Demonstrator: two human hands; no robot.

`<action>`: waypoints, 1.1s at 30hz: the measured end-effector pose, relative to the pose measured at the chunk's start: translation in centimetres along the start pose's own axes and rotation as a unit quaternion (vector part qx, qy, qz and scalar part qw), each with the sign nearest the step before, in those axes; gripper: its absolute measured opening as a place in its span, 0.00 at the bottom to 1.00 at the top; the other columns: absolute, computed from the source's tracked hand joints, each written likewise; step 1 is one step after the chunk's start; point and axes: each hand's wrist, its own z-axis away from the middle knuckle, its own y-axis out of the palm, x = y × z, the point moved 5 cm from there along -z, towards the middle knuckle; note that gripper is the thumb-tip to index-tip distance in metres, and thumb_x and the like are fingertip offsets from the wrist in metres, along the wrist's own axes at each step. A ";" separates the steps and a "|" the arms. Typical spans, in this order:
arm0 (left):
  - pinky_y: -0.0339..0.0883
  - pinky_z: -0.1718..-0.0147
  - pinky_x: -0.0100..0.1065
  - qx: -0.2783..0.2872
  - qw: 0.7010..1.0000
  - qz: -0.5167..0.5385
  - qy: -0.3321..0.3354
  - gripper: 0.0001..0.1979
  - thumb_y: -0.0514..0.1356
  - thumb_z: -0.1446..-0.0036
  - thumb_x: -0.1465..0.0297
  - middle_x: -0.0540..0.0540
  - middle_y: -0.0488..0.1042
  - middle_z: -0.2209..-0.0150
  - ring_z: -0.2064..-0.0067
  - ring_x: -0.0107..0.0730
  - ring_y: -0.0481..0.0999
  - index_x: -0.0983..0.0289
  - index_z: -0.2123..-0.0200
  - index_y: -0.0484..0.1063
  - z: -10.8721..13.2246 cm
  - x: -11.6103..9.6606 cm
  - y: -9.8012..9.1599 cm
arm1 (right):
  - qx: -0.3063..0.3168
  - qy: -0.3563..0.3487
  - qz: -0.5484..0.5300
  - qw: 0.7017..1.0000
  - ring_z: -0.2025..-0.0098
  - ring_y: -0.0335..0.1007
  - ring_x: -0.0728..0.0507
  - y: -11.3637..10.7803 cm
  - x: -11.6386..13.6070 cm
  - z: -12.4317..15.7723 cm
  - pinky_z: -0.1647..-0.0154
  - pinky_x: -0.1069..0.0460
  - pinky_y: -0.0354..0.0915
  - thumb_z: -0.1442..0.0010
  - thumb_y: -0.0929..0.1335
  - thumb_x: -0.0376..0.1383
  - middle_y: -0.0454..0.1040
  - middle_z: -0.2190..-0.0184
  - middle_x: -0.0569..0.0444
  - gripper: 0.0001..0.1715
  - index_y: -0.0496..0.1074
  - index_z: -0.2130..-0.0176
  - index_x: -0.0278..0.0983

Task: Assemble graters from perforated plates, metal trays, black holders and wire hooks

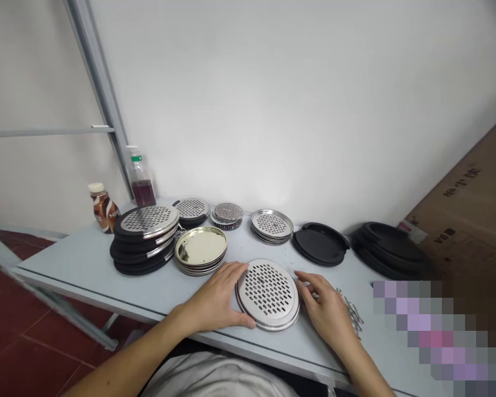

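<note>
A round silver metal disc with slotted holes [268,292] lies near the table's front edge, with a second metal rim showing beneath it. My left hand [219,298] is curved around its left side, fingertips at the upper rim and thumb at the lower rim. At the right side of the disc is my right hand [324,306], its fingers loosely bent and apart; whether they touch the rim is hard to tell. Bent metal wire pieces [352,314] lie partly hidden behind that hand. Just beyond my left hand stands a stack of shallow gold-toned round lids [202,246].
Black-rimmed perforated discs are stacked at left [149,220], near two bottles [103,207]. Along the wall are small perforated discs [228,212], silver perforated discs [271,225] and black round trays [321,243]. More black rings [391,248] sit by a cardboard box [471,220].
</note>
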 end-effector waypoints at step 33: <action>0.50 0.34 0.55 0.023 0.999 -0.038 -0.028 0.48 0.73 0.56 0.56 0.59 0.54 0.31 0.31 0.55 0.52 0.53 0.34 0.56 0.0 -0.1 0.0 | 0.234 -0.077 -0.054 0.968 0.32 0.50 0.32 -0.2 2.0 1.9 0.37 0.40 0.58 0.57 0.79 0.46 0.53 0.32 0.46 0.56 0.57 0.34 0.47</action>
